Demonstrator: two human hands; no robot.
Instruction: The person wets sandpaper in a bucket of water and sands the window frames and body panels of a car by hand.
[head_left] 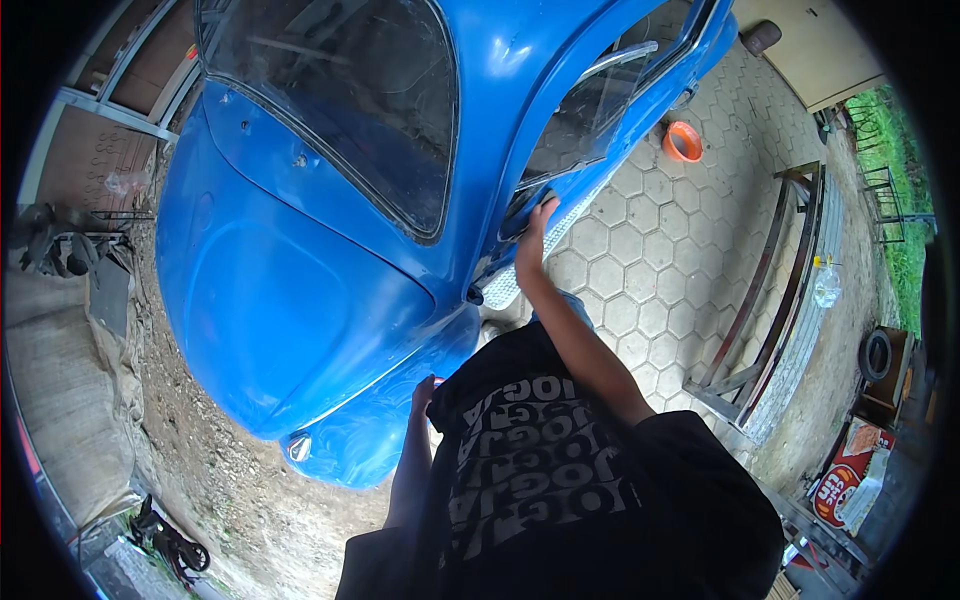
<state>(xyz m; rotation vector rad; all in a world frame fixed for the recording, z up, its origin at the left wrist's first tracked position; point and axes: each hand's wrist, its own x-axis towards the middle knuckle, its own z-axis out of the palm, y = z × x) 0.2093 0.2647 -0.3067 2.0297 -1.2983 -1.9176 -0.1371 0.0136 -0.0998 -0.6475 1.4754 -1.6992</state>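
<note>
Stood in a black shirt (600, 470), nearest the lens, close beside the front fender (350, 440) of a blue car (290, 270). Had room on hexagonal paving (645, 270) at right and bare soil (250, 500) past the fender. Rested the right hand (537, 232) against the car's side below the side window (585, 125) with bent fingers; could not tell whether clamped. Held the left hand (423, 396) beside the fender; could not tell finger spread or grip. Faced an orange bucket (683, 142) near the car and a long wooden frame (797, 345) obstructing the right.
</note>
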